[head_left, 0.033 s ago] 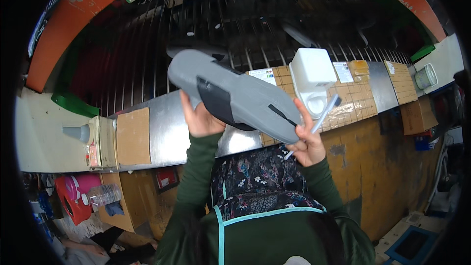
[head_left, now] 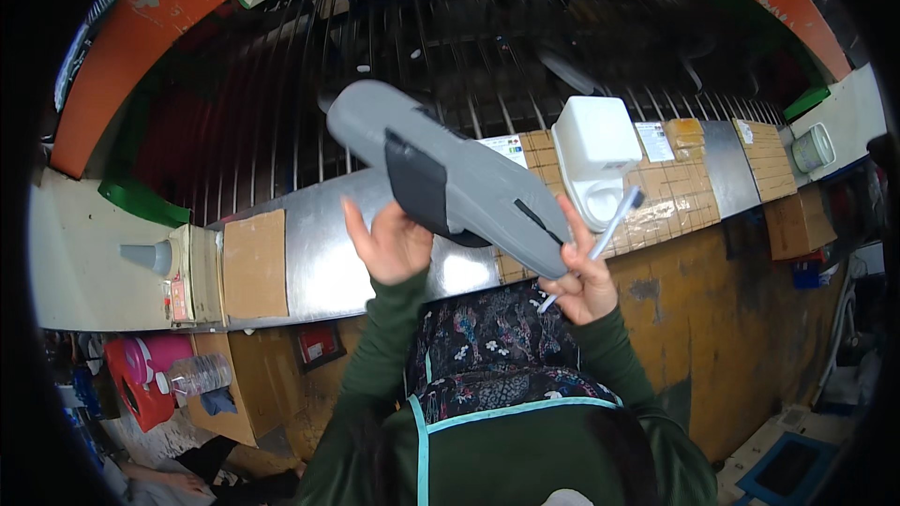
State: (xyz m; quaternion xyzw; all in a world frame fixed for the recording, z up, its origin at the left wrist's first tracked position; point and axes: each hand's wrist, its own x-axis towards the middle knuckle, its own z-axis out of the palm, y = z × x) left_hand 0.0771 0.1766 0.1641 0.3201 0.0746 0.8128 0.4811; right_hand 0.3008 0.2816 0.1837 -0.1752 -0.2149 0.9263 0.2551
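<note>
A grey sandal sole [head_left: 478, 183] with a black strap piece [head_left: 417, 183] and a thin black slot is tilted over the bench. My right hand [head_left: 586, 286] pinches its lower right end between thumb and fingers. The same hand also holds a toothbrush-like brush [head_left: 614, 230] with a pale handle, its dark bristles pointing up and right. By the black strap, my left hand [head_left: 398, 244] has its thumb and fingers spread; some fingertips are hidden behind the strap. Beyond the right hand stands a white plastic container [head_left: 597, 136] with a round cup [head_left: 600, 199] at its front.
A metal bench top [head_left: 323, 258] bears cardboard sheets [head_left: 255, 262], paper labels and a yellowish block [head_left: 685, 134]. Behind it runs a rack of metal bars [head_left: 281, 150] with dark items on it. A pale bucket [head_left: 813, 150] is far right; a clear bottle [head_left: 200, 373] lies lower left.
My left hand has dropped a little, away from the sole's far end. The sole tilts more steeply, its upper end slightly up and right. My right hand keeps its grip on sole and brush.
</note>
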